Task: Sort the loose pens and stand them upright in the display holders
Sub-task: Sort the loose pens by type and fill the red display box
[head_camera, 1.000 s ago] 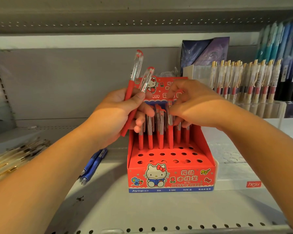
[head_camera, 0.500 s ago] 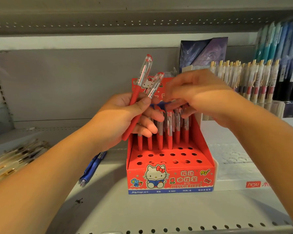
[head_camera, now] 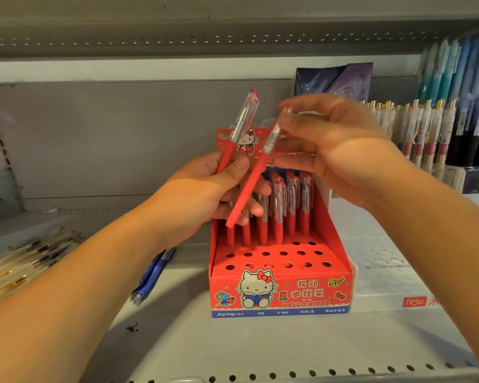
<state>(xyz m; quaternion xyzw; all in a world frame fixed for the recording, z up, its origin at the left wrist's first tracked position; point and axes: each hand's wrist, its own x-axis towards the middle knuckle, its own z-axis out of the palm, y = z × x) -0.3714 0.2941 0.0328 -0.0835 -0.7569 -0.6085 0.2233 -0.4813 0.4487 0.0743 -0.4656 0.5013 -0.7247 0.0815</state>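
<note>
A moment ago my right hand (head_camera: 343, 150) was low, over the row of red pens standing in the back holes (head_camera: 277, 211) of the red cardboard display box with the white cat picture (head_camera: 280, 288). Now it has come up, and its fingers (head_camera: 304, 124) pinch the top of the clear cap of the slanted red plastic pen (head_camera: 249, 189). That pen's lower end lies across the fingers of my left hand (head_camera: 205, 194), and I cannot tell how tightly they hold it. My left hand also grips the upright red plastic pen with a clear cap (head_camera: 244, 120), thumb pressed on its red body, just left of my right fingers. Both loose pens are up in the air above the box, in no hole. I think I am passing the slanted pen into my right hand so I can push it into a hole. The round empty holes (head_camera: 282, 254) are well below both sets of fingers, in the front rows. The pen must be turned straight up first, or it could bump the standing ones. Two dark blue pens (head_camera: 152, 275) lie on the grey metal shelf (head_camera: 233, 341) below my left wrist, not sorted yet.
</note>
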